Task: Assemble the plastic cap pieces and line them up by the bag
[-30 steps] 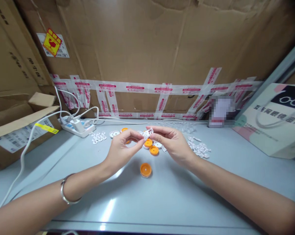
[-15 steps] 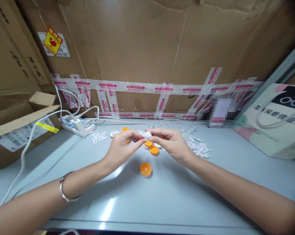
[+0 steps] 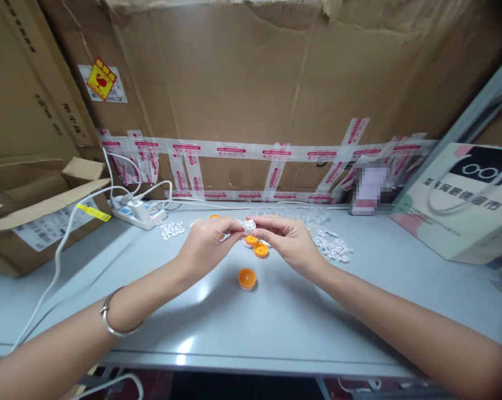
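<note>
A small white plastic part (image 3: pixel 249 225) is pinched between the fingertips of my left hand (image 3: pixel 211 240) and my right hand (image 3: pixel 290 240), held above the table. Both hands are closed on it from either side; its fine shape is too small to make out. Just below and behind the fingers lie orange round pieces, one of them an orange disc (image 3: pixel 261 250) with a dark centre hole. Nearer to me, between my forearms, an orange cup-like round piece (image 3: pixel 247 278) rests on the table with a pale dot in its middle. My hands partly hide more orange and white pieces.
White small parts (image 3: pixel 333 247) lie heaped to the right, and small white discs (image 3: pixel 172 229) to the left. Clear plastic pieces (image 3: pixel 304 214) sit at the back. A power strip (image 3: pixel 140 214), an open cardboard box (image 3: pixel 46 216) and a paper bag (image 3: pixel 459 205) flank the grey table (image 3: pixel 292 328).
My view has shifted slightly, showing more of the table's front edge. Both hands stay together on the white part, which appears turned a little.
</note>
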A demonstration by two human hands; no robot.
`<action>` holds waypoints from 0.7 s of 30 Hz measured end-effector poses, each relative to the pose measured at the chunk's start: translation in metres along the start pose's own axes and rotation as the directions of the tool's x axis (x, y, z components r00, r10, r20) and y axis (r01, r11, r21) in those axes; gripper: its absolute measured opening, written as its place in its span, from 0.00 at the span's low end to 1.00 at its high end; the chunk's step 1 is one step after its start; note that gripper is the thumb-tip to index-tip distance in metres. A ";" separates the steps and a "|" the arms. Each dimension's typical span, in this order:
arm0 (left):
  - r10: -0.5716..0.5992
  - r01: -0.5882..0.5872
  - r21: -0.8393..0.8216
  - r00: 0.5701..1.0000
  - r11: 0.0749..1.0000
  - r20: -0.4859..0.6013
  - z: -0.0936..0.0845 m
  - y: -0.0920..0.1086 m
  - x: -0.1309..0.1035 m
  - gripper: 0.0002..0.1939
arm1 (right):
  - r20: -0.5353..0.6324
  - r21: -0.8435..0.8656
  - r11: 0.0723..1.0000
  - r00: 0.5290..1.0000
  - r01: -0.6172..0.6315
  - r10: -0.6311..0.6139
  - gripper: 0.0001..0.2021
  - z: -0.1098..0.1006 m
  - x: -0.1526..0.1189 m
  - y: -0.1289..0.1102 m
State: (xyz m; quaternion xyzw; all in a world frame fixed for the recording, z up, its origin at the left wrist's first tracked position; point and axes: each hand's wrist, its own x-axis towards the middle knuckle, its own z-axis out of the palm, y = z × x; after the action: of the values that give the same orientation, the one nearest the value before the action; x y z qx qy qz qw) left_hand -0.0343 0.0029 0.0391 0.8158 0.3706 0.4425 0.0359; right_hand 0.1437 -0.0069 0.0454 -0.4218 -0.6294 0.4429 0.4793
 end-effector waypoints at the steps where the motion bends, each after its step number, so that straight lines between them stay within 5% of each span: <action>1: 0.010 -0.010 0.024 1.000 1.000 0.000 -0.001 0.001 -0.002 0.03 | 0.008 0.005 1.000 1.000 0.001 -0.001 0.12 0.001 -0.002 0.000; 12: 0.053 -0.052 0.169 0.999 0.984 0.001 0.002 0.017 -0.014 0.04 | -0.021 0.049 0.998 0.999 0.040 -0.039 0.17 0.006 -0.021 0.004; 21: -0.033 0.034 0.074 0.999 0.997 -0.018 0.008 0.014 -0.016 0.03 | -0.096 0.054 0.997 0.994 0.052 -0.046 0.17 0.017 -0.024 0.007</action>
State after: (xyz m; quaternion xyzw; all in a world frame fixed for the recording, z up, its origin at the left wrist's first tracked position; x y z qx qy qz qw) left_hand -0.0258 -0.0150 0.0282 0.8065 0.4008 0.4344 0.0097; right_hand 0.1318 -0.0304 0.0310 -0.4130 -0.6034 0.4281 0.5311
